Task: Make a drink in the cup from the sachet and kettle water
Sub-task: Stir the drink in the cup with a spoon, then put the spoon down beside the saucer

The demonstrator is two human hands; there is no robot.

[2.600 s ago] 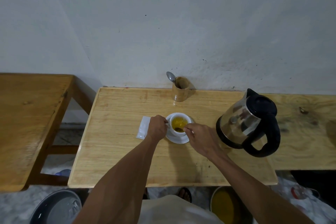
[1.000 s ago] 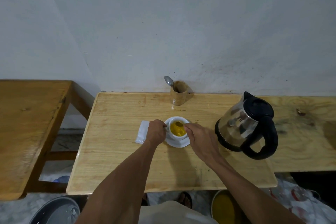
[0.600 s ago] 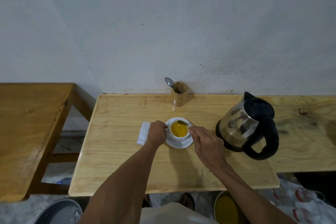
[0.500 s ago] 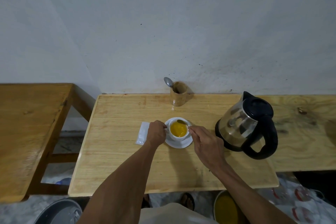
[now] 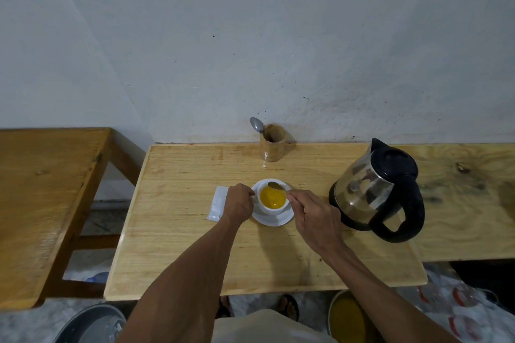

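A pale wooden table is standing against a scuffed white wall; on it the left hand is gripping the cup of yellow drink on its saucer, the right hand pinching a spoon above it, the sachet lying beside, the kettle sitting right

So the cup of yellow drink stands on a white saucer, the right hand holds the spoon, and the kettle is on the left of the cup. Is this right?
Not quite. In the head view the kettle stands to the right of the cup, not left. The rest holds: saucer under the cup, spoon in the right hand.
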